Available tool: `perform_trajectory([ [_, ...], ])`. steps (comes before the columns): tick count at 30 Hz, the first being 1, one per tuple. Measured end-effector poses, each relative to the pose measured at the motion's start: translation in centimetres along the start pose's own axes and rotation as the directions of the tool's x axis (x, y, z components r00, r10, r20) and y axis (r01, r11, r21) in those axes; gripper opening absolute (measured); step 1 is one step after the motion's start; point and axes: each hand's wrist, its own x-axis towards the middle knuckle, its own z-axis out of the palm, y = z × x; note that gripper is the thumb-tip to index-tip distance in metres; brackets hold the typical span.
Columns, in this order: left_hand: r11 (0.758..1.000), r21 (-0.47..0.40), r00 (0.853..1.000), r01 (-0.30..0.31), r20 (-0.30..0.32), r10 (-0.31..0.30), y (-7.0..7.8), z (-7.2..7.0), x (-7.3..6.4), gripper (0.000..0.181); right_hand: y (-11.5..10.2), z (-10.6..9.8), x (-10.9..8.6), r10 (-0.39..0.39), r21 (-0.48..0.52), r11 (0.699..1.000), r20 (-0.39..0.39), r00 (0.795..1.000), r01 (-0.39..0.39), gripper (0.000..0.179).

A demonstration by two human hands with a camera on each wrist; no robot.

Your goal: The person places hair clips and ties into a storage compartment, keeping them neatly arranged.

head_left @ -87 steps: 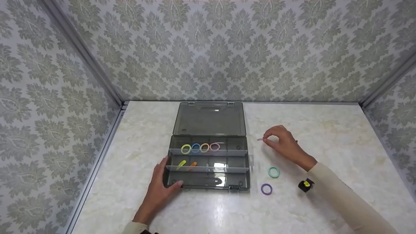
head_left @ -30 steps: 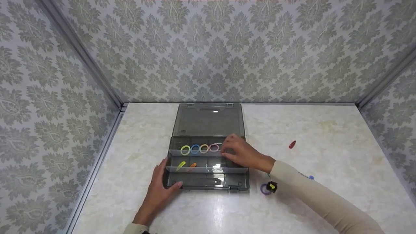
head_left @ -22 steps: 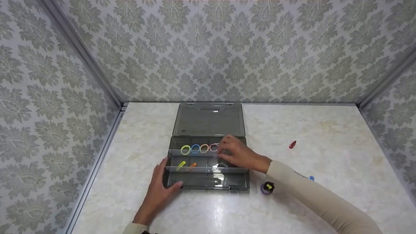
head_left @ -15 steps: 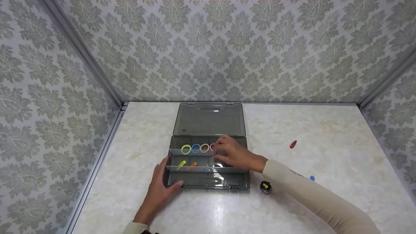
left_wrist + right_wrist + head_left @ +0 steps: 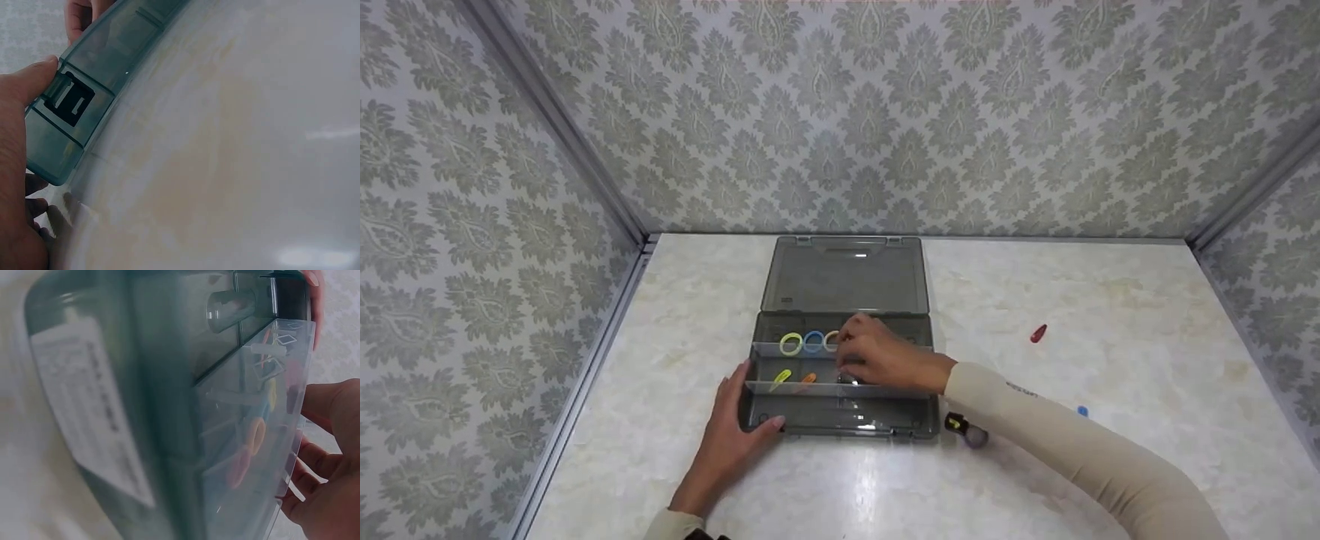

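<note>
A dark see-through organizer box [image 5: 802,414] lies with its lid raised back. My left hand [image 5: 729,435] grips its front left corner, thumb on the front edge and fingers along the side. Inside, yellow [image 5: 791,344], blue [image 5: 814,342] and peach [image 5: 831,341] hair ties stand in the back row. Yellow [image 5: 781,376] and orange [image 5: 808,379] hair clips lean in the middle row. My right hand [image 5: 881,356] reaches over the middle row, right of the orange clip, fingertips pinched. A pink blur, apparently the pinched hair clip [image 5: 293,376], shows near them. A pink hair tie [image 5: 239,467] stands behind the hand.
On the white table, a red hair clip [image 5: 1038,334] lies right of the box. A blue piece [image 5: 1082,411] peeks out beside the right sleeve [image 5: 1057,435]. A black wrist camera [image 5: 956,423] hangs near the box's front right corner. Patterned walls [image 5: 870,112] enclose the table.
My right hand has carried the pink hair clip from the table into the box and slid left along the middle row, covering the pink hair tie. My left hand stays put.
</note>
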Motion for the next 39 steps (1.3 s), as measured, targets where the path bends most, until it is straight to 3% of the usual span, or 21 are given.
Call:
perform_trajectory([
  [8, 1.000, -0.015, 1.000, -0.010, 0.006, 0.010, -0.2, -0.1, 0.1, 0.112, -0.5, 0.6, 1.2, 0.006, -0.076, 0.997, 0.110, 0.994, 0.002, 0.005],
  [15, 1.000, -0.010, 1.000, -0.022, 0.002, 0.022, -0.1, -0.1, 0.1, 0.111, -0.9, 1.0, 1.9, 0.035, -0.082, 0.996, 0.153, 0.988, -0.022, 0.009],
  [27, 0.995, -0.027, 0.995, -0.101, -0.030, 0.100, -0.7, 0.0, 0.2, 0.110, -0.6, 1.4, 2.5, 0.048, -0.113, 0.993, 0.179, 0.983, -0.028, 0.009],
  [39, 0.996, -0.025, 0.996, -0.087, -0.022, 0.087, -0.8, 0.0, 0.3, 0.110, 0.0, 0.4, 1.5, 0.016, -0.037, 0.999, 0.153, 0.988, -0.011, 0.012],
])
